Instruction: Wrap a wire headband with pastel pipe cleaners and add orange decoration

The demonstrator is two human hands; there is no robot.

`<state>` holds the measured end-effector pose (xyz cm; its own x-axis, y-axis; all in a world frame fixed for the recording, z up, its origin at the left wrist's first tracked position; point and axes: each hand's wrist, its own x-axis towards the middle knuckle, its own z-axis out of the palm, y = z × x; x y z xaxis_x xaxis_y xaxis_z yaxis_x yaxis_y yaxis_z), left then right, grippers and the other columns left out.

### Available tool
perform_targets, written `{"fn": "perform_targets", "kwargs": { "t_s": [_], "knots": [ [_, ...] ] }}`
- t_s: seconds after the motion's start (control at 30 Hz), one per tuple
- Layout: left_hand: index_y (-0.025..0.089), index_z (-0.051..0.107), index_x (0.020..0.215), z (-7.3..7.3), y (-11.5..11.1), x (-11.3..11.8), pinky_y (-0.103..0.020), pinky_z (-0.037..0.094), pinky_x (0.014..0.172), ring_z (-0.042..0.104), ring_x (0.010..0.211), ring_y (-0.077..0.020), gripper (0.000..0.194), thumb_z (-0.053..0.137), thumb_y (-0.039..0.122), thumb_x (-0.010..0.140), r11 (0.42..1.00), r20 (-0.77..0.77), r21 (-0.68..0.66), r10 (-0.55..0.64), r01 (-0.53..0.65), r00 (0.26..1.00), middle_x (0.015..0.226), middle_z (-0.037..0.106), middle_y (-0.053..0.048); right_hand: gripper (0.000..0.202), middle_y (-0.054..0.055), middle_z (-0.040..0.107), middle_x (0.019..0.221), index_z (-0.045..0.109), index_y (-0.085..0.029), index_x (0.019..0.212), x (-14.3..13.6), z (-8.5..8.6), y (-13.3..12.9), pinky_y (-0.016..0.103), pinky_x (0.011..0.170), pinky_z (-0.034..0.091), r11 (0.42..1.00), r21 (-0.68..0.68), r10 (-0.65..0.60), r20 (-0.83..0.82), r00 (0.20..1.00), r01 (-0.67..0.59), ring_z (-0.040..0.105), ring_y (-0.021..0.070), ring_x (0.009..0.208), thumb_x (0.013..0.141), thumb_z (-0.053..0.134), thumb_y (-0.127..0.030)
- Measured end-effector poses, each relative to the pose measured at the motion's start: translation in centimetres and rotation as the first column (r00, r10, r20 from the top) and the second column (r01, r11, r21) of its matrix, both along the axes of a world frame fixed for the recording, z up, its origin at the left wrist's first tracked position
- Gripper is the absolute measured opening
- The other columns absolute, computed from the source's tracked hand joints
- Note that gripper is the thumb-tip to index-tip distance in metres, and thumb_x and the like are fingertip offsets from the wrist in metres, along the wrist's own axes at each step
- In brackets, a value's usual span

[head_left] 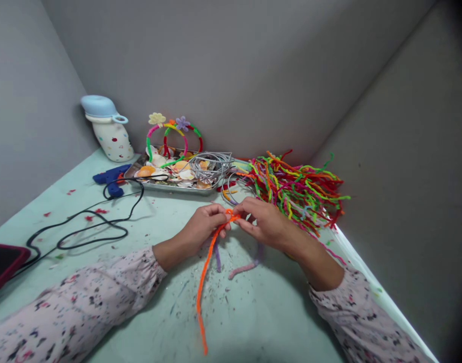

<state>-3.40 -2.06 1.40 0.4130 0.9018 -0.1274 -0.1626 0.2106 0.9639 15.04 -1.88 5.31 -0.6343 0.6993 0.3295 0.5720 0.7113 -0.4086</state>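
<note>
An orange pipe cleaner [201,287] is pinched between both hands, its top end bent into small loops and its long tail hanging toward the table's front. My left hand [208,224] grips it from the left, thumb and fingers closed at the looped part. From the other side, my right hand [263,222] pinches the loops with thumb and forefinger. Below the hands, a pink and purple pipe cleaner [242,269] lies curved on the table, with a short purple piece [217,257] partly hidden behind the orange one.
A metal tray [178,190] of shells carries grey wire coils [211,165] and decorated rings [148,138]. Colourful pipe cleaners [299,186] are heaped at the right. A blue glue gun [113,176], black cable [90,245], bottle [112,138] and red-edged device [6,267] are at left.
</note>
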Motion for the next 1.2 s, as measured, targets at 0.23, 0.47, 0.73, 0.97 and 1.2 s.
{"fn": "perform_targets", "kwargs": {
  "t_s": [0.23, 0.47, 0.73, 0.97, 1.2],
  "knots": [
    [0.016, 0.052, 0.075, 0.48, -0.09, 0.15, -0.018, 0.036, 0.045, 0.051, 0.046, -0.0065, 0.020, 0.063, 0.032, 0.072, 0.999, -0.024, 0.040, 0.017, -0.016, 1.000, 0.065, 0.061, 0.001, 0.011, 0.004, 0.060, 0.083, 0.061, -0.019, 0.089, -0.07, 0.08, -0.03, 0.026, 0.068, 0.042, 0.999, 0.008, -0.034, -0.005, 0.999, 0.034, 0.054, 0.0141, 0.074, 0.082, 0.053, -0.017],
    [0.014, 0.056, 0.076, 0.86, -0.18, 0.18, -0.019, 0.036, 0.046, 0.049, 0.047, -0.0061, 0.020, 0.062, 0.034, 0.075, 0.989, -0.093, 0.146, 0.033, -0.019, 0.995, 0.065, 0.060, 0.001, 0.011, 0.004, 0.061, 0.081, 0.063, -0.018, 0.086, -0.10, 0.17, 0.05, 0.025, 0.066, 0.041, 0.997, 0.028, -0.070, 0.026, 0.997, 0.069, 0.054, 0.0137, 0.072, 0.082, 0.053, -0.017],
    [0.013, 0.060, 0.073, 0.88, -0.13, 0.22, -0.018, 0.032, 0.047, 0.044, 0.049, -0.0059, 0.016, 0.064, 0.029, 0.073, 0.979, -0.111, 0.200, 0.061, -0.038, 0.992, 0.057, 0.053, 0.004, 0.015, 0.005, 0.064, 0.083, 0.065, -0.018, 0.088, -0.16, 0.29, 0.03, 0.025, 0.067, 0.041, 0.997, 0.030, -0.073, 0.050, 0.996, 0.072, 0.056, 0.0144, 0.074, 0.082, 0.052, -0.016],
    [0.014, 0.058, 0.073, 0.36, 0.04, 0.19, -0.020, 0.037, 0.050, 0.049, 0.051, -0.0070, 0.015, 0.063, 0.027, 0.073, 0.995, -0.059, 0.091, 0.037, -0.031, 0.998, 0.065, 0.059, 0.000, 0.015, 0.005, 0.062, 0.086, 0.062, -0.018, 0.092, 0.05, 0.38, -0.19, 0.025, 0.068, 0.042, 0.998, 0.047, -0.047, 0.022, 0.999, 0.046, 0.055, 0.0140, 0.075, 0.081, 0.053, -0.015],
    [0.015, 0.057, 0.076, 0.49, -0.06, 0.11, -0.022, 0.041, 0.056, 0.053, 0.055, -0.0085, 0.017, 0.065, 0.029, 0.071, 0.998, -0.009, 0.059, 0.023, -0.022, 1.000, 0.069, 0.062, 0.000, 0.011, 0.004, 0.059, 0.082, 0.060, -0.017, 0.089, 0.27, 0.29, -0.06, 0.025, 0.066, 0.041, 0.998, 0.050, -0.050, 0.031, 0.998, 0.049, 0.053, 0.0131, 0.072, 0.083, 0.051, -0.017]
  ]
}}
